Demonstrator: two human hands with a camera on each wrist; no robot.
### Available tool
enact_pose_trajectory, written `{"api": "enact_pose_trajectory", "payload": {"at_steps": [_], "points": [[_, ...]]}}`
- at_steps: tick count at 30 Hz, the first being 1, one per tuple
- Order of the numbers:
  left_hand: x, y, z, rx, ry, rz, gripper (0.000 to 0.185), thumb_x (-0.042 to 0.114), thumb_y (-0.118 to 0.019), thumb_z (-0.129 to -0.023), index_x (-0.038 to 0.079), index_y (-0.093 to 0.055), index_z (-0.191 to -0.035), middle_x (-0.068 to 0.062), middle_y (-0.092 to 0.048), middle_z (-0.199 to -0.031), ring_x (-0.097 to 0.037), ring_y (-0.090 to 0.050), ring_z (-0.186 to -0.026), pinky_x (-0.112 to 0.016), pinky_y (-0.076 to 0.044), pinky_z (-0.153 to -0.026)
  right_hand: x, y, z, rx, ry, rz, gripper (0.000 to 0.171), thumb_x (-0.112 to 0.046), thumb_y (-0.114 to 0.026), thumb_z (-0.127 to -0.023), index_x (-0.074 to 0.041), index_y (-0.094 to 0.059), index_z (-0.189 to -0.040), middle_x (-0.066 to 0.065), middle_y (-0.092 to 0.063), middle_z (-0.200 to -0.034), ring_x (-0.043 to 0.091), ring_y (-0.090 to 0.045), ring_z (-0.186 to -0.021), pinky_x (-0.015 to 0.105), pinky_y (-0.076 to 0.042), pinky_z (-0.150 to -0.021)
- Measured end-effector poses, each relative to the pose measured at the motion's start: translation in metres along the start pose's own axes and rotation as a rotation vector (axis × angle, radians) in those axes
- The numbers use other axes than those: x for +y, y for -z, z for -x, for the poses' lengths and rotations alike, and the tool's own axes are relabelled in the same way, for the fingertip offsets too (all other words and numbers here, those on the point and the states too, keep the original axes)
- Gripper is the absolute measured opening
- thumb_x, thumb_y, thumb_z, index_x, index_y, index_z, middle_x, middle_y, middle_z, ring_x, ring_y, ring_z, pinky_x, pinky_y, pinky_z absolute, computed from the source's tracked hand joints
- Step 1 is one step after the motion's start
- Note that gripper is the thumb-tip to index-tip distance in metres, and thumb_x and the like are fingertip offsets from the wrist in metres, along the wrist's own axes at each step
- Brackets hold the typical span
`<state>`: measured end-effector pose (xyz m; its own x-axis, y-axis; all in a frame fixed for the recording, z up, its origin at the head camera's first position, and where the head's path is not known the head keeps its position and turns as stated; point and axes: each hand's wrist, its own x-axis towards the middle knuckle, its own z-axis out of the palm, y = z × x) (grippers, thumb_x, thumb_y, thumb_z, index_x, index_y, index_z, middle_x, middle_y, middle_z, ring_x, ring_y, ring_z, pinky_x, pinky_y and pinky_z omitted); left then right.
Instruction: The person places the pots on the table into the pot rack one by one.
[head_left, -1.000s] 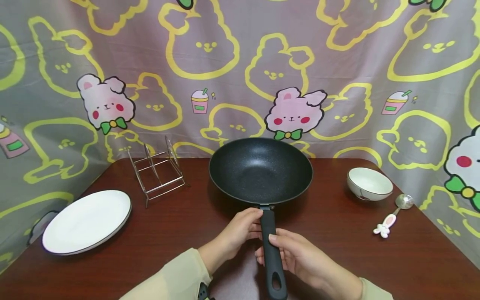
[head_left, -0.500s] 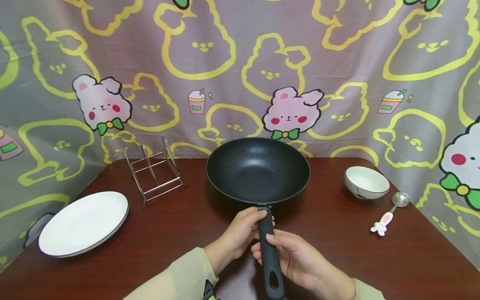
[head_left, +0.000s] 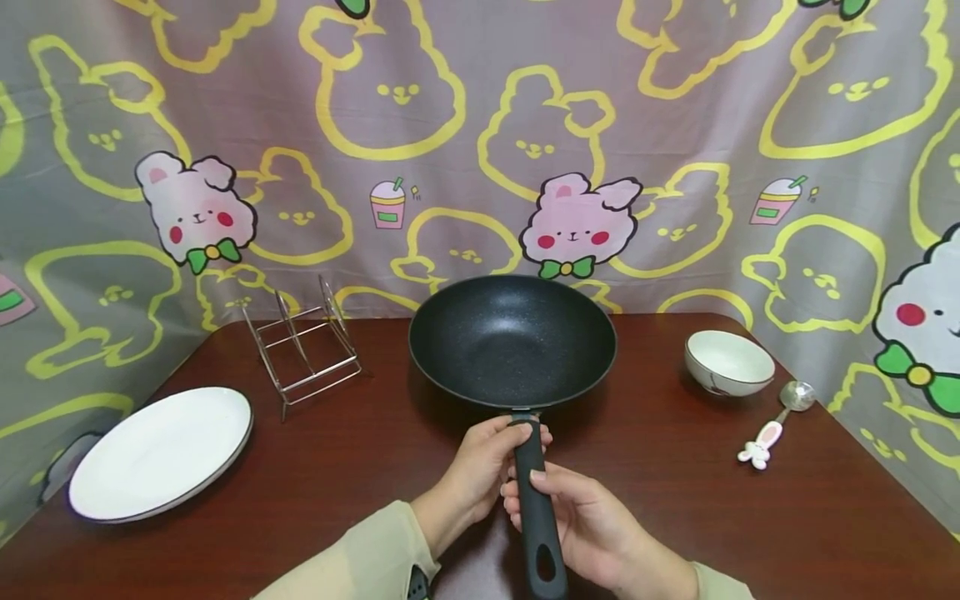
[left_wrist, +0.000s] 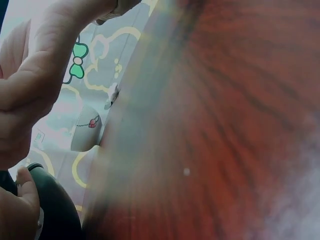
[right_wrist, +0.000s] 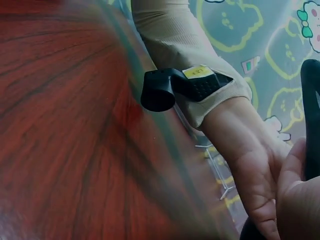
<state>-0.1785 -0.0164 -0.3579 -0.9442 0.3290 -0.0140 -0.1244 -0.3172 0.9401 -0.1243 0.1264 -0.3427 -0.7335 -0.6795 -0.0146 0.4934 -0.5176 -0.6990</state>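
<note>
A black non-stick wok (head_left: 512,340) sits on the dark wooden table (head_left: 360,467), its black handle (head_left: 534,508) pointing toward me. My left hand (head_left: 487,467) grips the handle near the pan's rim. My right hand (head_left: 570,517) grips the handle lower down, thumb across the top. In the right wrist view the left hand (right_wrist: 260,170) and its beige sleeve (right_wrist: 185,45) show beside the handle's edge (right_wrist: 311,125). In the left wrist view the left hand (left_wrist: 25,100) fills the left edge, with the pan's dark rim (left_wrist: 55,205) below it.
A white plate (head_left: 161,452) lies at the left. A wire rack (head_left: 303,346) stands behind it. At the right are a white bowl (head_left: 728,362) and a bunny-handled spoon (head_left: 776,421). A rabbit-print cloth (head_left: 480,142) hangs behind the table.
The left hand has closed further round the top of the handle. The view has drifted slightly right, shifting everything a little left in frame.
</note>
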Motion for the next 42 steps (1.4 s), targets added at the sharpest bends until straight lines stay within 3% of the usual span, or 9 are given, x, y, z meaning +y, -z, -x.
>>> {"api": "enact_pose_trajectory", "payload": {"at_steps": [10,23,34,42], "points": [[0.0,-0.001,-0.002,0.001,-0.04,0.022,0.031,0.008,-0.055,-0.086,-0.014,-0.058,-0.109,0.0,-0.068,-0.085,-0.01,-0.064,-0.083,-0.022,-0.049,-0.08,0.004,0.001,-0.003,-0.053,0.056,-0.071,0.021,-0.006,-0.034,-0.096,-0.006,-0.048,-0.112,0.003,-0.067,-0.1,0.011,-0.066,-0.09,0.024,-0.049,-0.089],[0.002,-0.002,0.003,-0.023,-0.056,0.025,0.032,0.008,-0.055,-0.086,-0.013,-0.056,-0.111,-0.001,-0.068,-0.087,-0.011,-0.063,-0.083,-0.02,-0.05,-0.077,0.009,0.002,-0.002,-0.056,0.105,0.031,0.022,-0.004,-0.034,-0.094,-0.007,-0.049,-0.11,-0.002,-0.063,-0.097,0.006,-0.062,-0.086,0.02,-0.049,-0.083],[0.008,-0.003,0.008,-0.054,-0.094,0.032,0.033,0.008,-0.054,-0.088,-0.011,-0.056,-0.114,-0.004,-0.067,-0.093,-0.015,-0.063,-0.092,-0.025,-0.05,-0.085,0.008,-0.002,0.001,-0.055,0.15,0.099,0.024,-0.002,-0.035,-0.092,-0.006,-0.05,-0.111,0.001,-0.065,-0.097,0.008,-0.064,-0.086,0.022,-0.052,-0.08],[0.011,-0.002,0.009,-0.061,-0.119,0.016,0.036,0.007,-0.053,-0.087,-0.014,-0.052,-0.117,-0.004,-0.066,-0.094,-0.017,-0.062,-0.094,-0.026,-0.05,-0.087,0.009,-0.006,-0.001,0.013,0.143,0.181,0.022,-0.003,-0.04,-0.089,-0.006,-0.047,-0.109,0.0,-0.062,-0.093,0.009,-0.062,-0.083,0.023,-0.052,-0.077]]}}
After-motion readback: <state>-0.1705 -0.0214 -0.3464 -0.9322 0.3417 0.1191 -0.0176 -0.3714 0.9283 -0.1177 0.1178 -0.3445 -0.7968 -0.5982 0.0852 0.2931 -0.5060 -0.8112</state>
